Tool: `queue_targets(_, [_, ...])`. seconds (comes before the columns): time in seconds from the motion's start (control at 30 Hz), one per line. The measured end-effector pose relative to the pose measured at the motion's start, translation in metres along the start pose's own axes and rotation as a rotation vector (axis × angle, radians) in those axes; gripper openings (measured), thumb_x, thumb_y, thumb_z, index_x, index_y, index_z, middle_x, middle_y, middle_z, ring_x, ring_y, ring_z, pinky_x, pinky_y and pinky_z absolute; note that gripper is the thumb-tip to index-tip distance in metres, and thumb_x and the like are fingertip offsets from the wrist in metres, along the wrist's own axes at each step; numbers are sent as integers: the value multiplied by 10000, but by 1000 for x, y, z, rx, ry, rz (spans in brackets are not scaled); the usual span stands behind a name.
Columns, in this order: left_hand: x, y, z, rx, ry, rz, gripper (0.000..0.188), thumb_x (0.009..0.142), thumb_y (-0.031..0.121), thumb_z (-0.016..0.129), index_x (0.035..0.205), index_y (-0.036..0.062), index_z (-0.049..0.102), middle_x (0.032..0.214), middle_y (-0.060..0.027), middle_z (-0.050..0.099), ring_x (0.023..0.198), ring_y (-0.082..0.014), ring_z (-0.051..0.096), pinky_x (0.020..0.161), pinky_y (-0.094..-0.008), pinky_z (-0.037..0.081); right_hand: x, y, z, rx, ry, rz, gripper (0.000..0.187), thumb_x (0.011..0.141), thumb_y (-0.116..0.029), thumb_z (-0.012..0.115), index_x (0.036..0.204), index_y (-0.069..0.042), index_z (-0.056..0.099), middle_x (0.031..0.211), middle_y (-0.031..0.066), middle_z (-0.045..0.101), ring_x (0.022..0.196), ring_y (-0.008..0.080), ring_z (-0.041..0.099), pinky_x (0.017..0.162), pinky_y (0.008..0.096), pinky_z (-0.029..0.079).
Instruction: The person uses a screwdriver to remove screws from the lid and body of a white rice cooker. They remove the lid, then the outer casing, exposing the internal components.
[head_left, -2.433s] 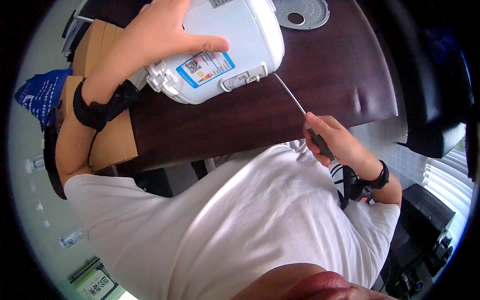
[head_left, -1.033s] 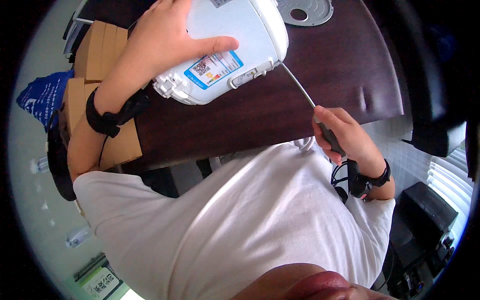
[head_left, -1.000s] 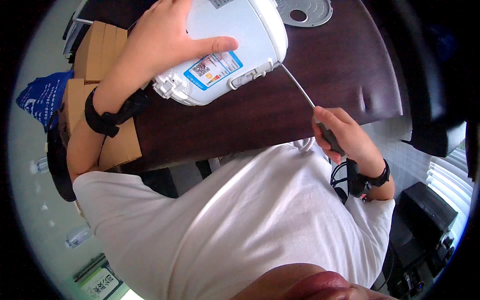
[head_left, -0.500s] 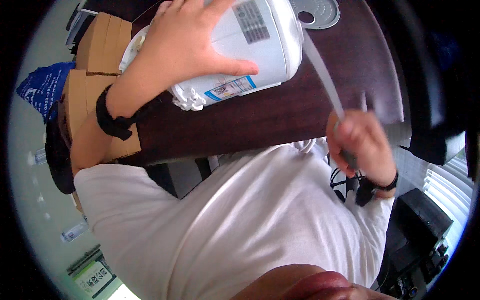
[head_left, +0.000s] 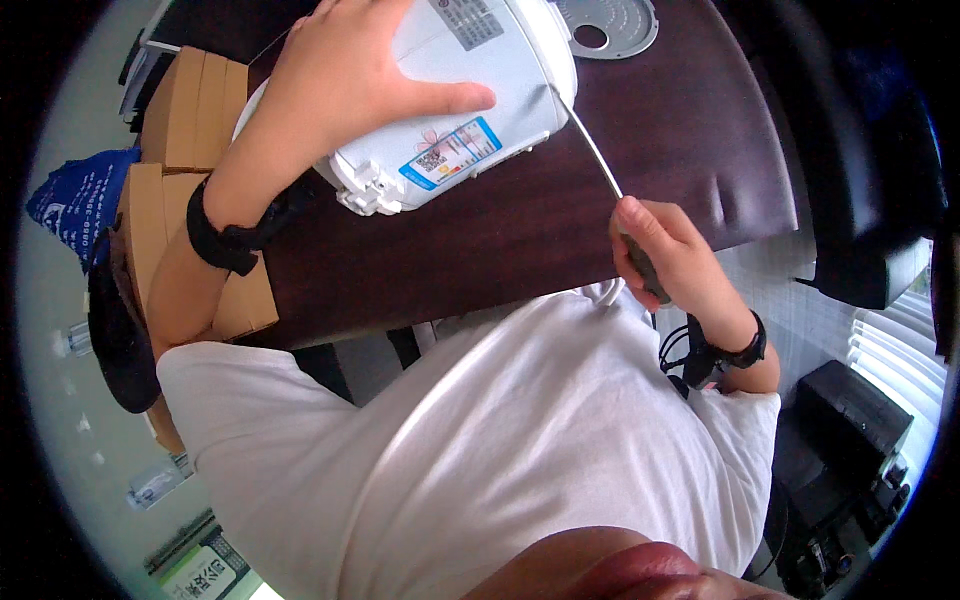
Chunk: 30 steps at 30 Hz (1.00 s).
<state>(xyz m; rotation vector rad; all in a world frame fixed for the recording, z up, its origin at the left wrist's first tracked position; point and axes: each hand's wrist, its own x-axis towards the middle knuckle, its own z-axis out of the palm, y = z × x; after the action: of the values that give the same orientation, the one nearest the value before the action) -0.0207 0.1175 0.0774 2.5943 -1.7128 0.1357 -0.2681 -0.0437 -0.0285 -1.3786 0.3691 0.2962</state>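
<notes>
A white rice cooker [head_left: 520,75] lies on its side on the dark wooden table, with a blue-edged label and a grey label on its body. My left hand [head_left: 365,75] grips it from the left, fingers spread over the shell and thumb stretched along it; some fingertips run out of the picture. My right hand [head_left: 665,250] is closed round the dark handle of a screwdriver [head_left: 597,152]. The long thin metal shaft slants up to the left, and its tip meets the seam near the cooker's right end. Part of the handle is hidden by my fingers.
A round grey plate [head_left: 625,25] with a hole lies beyond the cooker's right end. Cardboard boxes [head_left: 190,110] stand at the left, with a blue bag [head_left: 80,195] behind them. The table's curved edge [head_left: 785,190] runs down the right, beside black furniture [head_left: 865,240].
My right hand has moved left and slightly up with the screwdriver, whose tip now rests at the cooker's seam. The cooker has shifted slightly left in view, my left hand still on it.
</notes>
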Motion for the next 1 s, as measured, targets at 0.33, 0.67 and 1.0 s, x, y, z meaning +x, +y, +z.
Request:
queue_targets(0.33, [-6, 8, -2, 26, 25, 33, 1181, 647, 671, 775, 1464, -43, 311, 1312, -261, 451, 1227, -442, 476, 1047, -494, 379, 8, -3, 4, 3, 35, -4, 545, 1045, -467, 388, 716, -44, 484, 527, 34, 503, 377, 104, 476, 361, 247, 355])
queue_targets(0.67, [-12, 19, -4, 176, -98, -55, 1188, 661, 679, 767, 1484, -20, 273, 1353, -280, 396, 1265, -450, 431, 1056, -499, 361, 14, 0, 4, -98, 139, 98, 616, 1019, -525, 430, 649, -39, 502, 532, 24, 485, 434, 104, 491, 404, 266, 390])
queue_targets(1.0, [10, -12, -12, -135, -184, -150, 1296, 634, 627, 828, 1493, -72, 155, 1451, -297, 276, 1322, -419, 387, 1095, -482, 338, 10, 3, 6, -177, 195, 85, 619, 1028, -491, 447, 598, -50, 504, 518, -10, 460, 437, 82, 442, 411, 271, 355])
